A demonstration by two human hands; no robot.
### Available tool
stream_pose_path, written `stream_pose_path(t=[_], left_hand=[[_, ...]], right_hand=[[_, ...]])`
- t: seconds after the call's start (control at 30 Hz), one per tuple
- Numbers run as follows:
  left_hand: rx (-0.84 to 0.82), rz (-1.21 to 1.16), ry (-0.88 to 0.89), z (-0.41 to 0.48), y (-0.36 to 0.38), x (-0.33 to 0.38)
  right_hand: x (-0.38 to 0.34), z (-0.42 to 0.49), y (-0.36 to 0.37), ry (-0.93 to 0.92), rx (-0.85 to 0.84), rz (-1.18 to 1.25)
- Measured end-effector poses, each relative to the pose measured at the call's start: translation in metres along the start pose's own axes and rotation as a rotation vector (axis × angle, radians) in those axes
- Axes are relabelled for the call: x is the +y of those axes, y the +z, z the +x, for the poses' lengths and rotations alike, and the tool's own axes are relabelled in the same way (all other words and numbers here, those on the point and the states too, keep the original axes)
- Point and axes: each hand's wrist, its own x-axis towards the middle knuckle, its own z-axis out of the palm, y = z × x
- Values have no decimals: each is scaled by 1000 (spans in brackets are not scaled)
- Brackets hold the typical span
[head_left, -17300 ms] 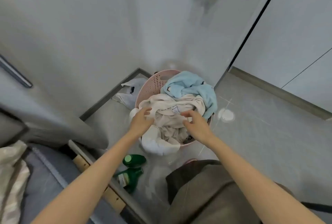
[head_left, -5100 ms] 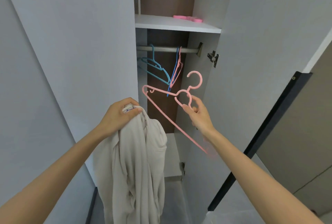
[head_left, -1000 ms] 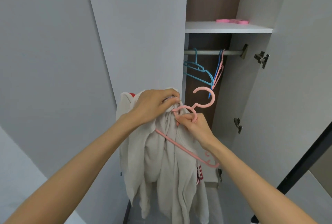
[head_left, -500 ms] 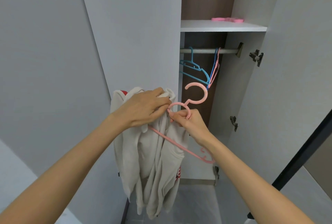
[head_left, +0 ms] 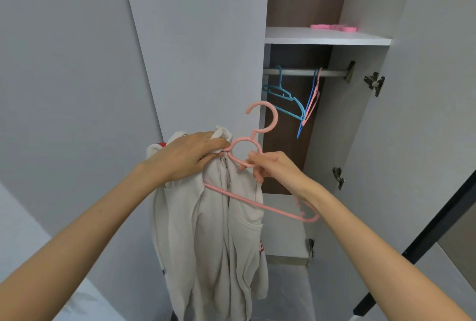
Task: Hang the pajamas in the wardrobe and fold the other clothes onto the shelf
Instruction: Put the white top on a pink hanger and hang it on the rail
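Note:
A cream pajama garment (head_left: pixel 213 238) with small red trim hangs down in front of the open wardrobe. My left hand (head_left: pixel 190 155) grips its bunched collar at the top. My right hand (head_left: pixel 273 166) pinches the ring neck of a pink hanger (head_left: pixel 257 137), whose hook points up and whose long bar slants down to the right across the cloth. The hanger's left end is tucked into the garment; how far it reaches inside is hidden. Behind, the wardrobe rail (head_left: pixel 332 72) runs under a white shelf (head_left: pixel 322 37).
A blue hanger (head_left: pixel 282 95) and a blue and pink pair (head_left: pixel 313 96) hang on the rail. A flat pink item (head_left: pixel 333 27) lies on the shelf. The open wardrobe door (head_left: pixel 412 114) stands at the right, a closed white panel (head_left: pixel 201 50) at the left.
The hanger has turned more upright, its hook risen higher. My left hand has shifted to the collar beside the hanger's ring, and the garment now drapes over the hanger's left arm.

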Motion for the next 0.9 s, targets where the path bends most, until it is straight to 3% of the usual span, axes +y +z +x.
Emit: stream_pose_path(t=[0.1,0.2,0.27,0.33,0.43,0.53,0.67,0.73,0.9], left_hand=[[9,-24,-43,-6,1,-7],[24,-30,-73,-11,-2,-11],[38,-40,-91,-13,-6,-12],[93,-47,-110,-15,-9,-13],[179,-35,-150,-12,-13,-11],[216,-19,-194,-2,-17,-7],[262,6,-232,8,-20,-1],[286,2,-233,9,-21,3],[331,-26,-256,9,-25,8]], right_hand=[[16,-2,-11,119,79,251],[43,-1,-25,224,390,504],[64,-6,-33,316,519,523],[84,-13,-31,418,530,587],[104,-22,-12,527,495,398],[102,-22,30,416,433,223],[91,-23,90,-14,619,-120],[85,-20,111,-153,601,-264],[71,10,121,-50,598,-381]])
